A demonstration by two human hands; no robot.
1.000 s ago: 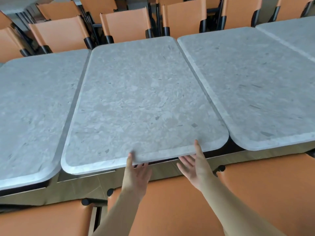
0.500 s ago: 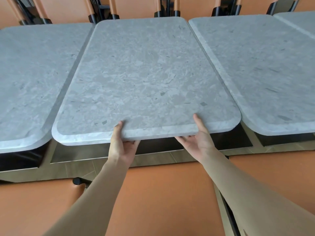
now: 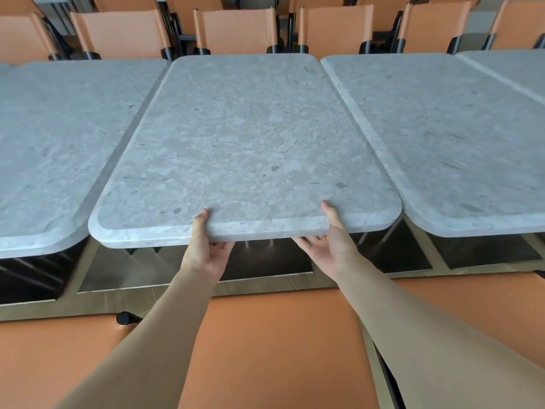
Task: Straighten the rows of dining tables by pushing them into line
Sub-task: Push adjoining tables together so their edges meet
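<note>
A grey stone-topped dining table (image 3: 244,149) stands in the middle of a row. Its near edge sits slightly closer to me than the near edge of the left table (image 3: 59,137) and about level with the right table (image 3: 448,143). My left hand (image 3: 206,246) grips the middle table's near edge, thumb on top and fingers curled underneath. My right hand (image 3: 330,240) grips the same edge further right, thumb on top, fingers under the slab.
Orange chair backs (image 3: 265,343) stand right in front of me, between my body and the tables. More orange chairs (image 3: 239,31) line the far side. A further table (image 3: 519,69) shows at the far right. Narrow gaps separate the tabletops.
Both hands went from hovering just below the near edge to gripping it with thumbs on top. The view has pulled back, so the far chairs show again.
</note>
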